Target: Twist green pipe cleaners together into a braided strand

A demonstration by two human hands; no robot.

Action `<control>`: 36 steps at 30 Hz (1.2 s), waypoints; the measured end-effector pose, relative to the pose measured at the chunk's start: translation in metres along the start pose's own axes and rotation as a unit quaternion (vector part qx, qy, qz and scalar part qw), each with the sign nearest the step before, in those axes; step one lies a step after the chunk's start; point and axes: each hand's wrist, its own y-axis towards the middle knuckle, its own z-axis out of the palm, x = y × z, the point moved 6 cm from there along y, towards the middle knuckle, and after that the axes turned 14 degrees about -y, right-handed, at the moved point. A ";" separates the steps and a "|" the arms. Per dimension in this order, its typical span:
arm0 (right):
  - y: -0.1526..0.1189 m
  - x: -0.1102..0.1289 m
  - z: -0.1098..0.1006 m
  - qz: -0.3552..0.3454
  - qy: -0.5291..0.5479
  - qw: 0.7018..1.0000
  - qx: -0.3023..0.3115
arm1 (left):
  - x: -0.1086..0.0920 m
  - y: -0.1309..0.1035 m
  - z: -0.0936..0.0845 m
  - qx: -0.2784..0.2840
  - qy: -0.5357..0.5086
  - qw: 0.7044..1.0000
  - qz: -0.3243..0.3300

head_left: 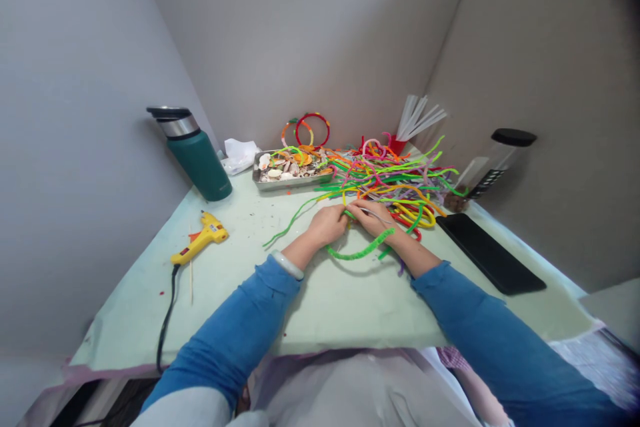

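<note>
Left hand (329, 224) and right hand (371, 217) pinch a green pipe cleaner (359, 255) together.
Its curve extends over the surface (350, 320) between the wrists; the close pinch probably steadies it. Loose pipe cleaners (383, 177) lie just beyond, likely for easy reach.

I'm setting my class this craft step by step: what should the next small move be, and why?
Perhaps the right hand should ease its grip and guide the loose end of the bright green, fuzzy, curved strip inward, with the left hand steadying. Both hands meet close together, while that end juts out, held by neither.
</note>
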 end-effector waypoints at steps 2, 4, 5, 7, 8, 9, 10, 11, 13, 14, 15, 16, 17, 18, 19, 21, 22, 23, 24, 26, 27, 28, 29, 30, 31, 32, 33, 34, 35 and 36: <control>0.000 0.000 -0.001 0.008 0.001 1.000 -0.003 | 0.000 0.000 0.000 -0.002 -0.004 1.000 0.000; 0.000 0.001 -0.001 0.012 0.007 1.000 -0.006 | 0.001 0.000 0.000 -0.004 -0.009 1.000 -0.003; 0.000 0.001 -0.002 0.012 0.010 1.000 -0.007 | 0.001 0.000 -0.001 -0.004 -0.012 1.000 -0.004; 0.000 0.002 -0.003 0.015 0.015 1.000 -0.011 | 0.001 0.000 -0.001 -0.005 -0.019 1.000 -0.007; 0.000 0.002 -0.003 0.017 0.016 1.000 -0.011 | 0.000 0.000 -0.001 -0.007 -0.024 1.000 -0.008; 0.000 0.002 -0.003 0.018 0.017 1.000 -0.011 | 0.000 0.000 -0.002 -0.008 -0.029 0.999 -0.009; 0.000 0.002 -0.003 0.020 0.019 1.000 -0.011 | 0.000 -0.001 -0.002 -0.010 -0.036 0.999 -0.010; 0.000 0.001 -0.003 0.021 0.020 1.000 -0.010 | 0.000 -0.001 -0.003 -0.013 -0.042 0.999 -0.012; 0.000 0.000 -0.003 0.024 0.022 0.999 -0.008 | 0.000 0.000 -0.004 -0.017 -0.054 0.998 -0.011; 0.000 0.000 -0.003 0.026 0.022 0.999 -0.007 | -0.001 0.000 -0.004 -0.020 -0.059 0.998 -0.008; 0.000 -0.001 -0.003 0.028 0.021 0.999 -0.005 | -0.001 0.000 -0.004 -0.022 -0.062 0.998 -0.006; 0.000 -0.001 -0.003 0.030 0.020 0.999 -0.002 | -0.001 0.000 -0.004 -0.024 -0.064 0.998 -0.004; 0.000 0.000 -0.003 0.030 0.020 0.999 0.002 | -0.001 0.000 -0.004 -0.025 -0.065 0.998 -0.003; 0.000 0.000 -0.003 0.031 0.021 0.999 0.005 | 0.000 0.001 -0.004 -0.025 -0.065 0.998 -0.002; 0.000 0.001 -0.003 0.032 0.022 0.999 0.008 | 0.000 0.001 -0.003 -0.026 -0.064 0.998 -0.001; 0.000 0.003 -0.004 0.034 0.023 0.999 0.011 | 0.001 0.002 -0.002 -0.025 -0.062 0.998 -0.001; 0.000 0.003 -0.004 0.035 0.021 0.999 0.010 | 0.002 0.002 -0.002 -0.024 -0.062 0.998 -0.002; 0.000 0.004 -0.005 0.034 0.020 0.999 0.009 | 0.002 0.002 -0.001 -0.022 -0.060 0.998 -0.005; 0.000 0.005 -0.005 0.032 0.018 0.999 0.009 | 0.002 0.002 -0.001 -0.020 -0.059 0.998 -0.007; 0.000 0.006 -0.006 0.028 0.019 0.999 0.008 | 0.003 0.002 -0.001 -0.017 -0.056 0.998 -0.014; 0.000 0.006 -0.005 0.027 0.020 0.999 0.008 | 0.003 0.002 -0.001 -0.015 -0.056 0.998 -0.018; 0.000 0.006 -0.005 0.026 0.022 0.999 0.007 | 0.002 0.002 -0.001 -0.014 -0.057 0.998 -0.020; 0.000 0.006 -0.005 0.025 0.023 0.999 0.007 | 0.002 0.002 -0.001 -0.013 -0.058 0.998 -0.022; 0.000 0.006 -0.005 0.022 0.024 0.999 0.005 | 0.002 0.002 -0.001 -0.013 -0.060 0.998 -0.023; 0.000 0.006 -0.005 0.018 0.024 1.000 0.003 | 0.002 0.002 -0.002 -0.013 -0.062 0.998 -0.022; 0.000 0.006 -0.005 0.016 0.023 1.000 0.001 | 0.002 0.002 -0.002 -0.012 -0.065 0.998 -0.020; 0.000 0.005 -0.005 0.016 0.022 1.000 -0.001 | 0.002 0.002 -0.002 -0.012 -0.066 0.998 -0.018; 0.000 0.004 -0.004 0.017 0.020 1.000 -0.002 | 0.001 0.002 -0.002 -0.012 -0.067 0.998 -0.016; 0.000 0.004 -0.004 0.018 0.020 1.000 -0.001 | 0.001 0.002 -0.002 -0.013 -0.067 0.998 -0.014; 0.000 0.003 -0.004 0.021 0.021 1.000 -0.001 | 0.002 0.002 -0.002 -0.015 -0.066 0.998 -0.014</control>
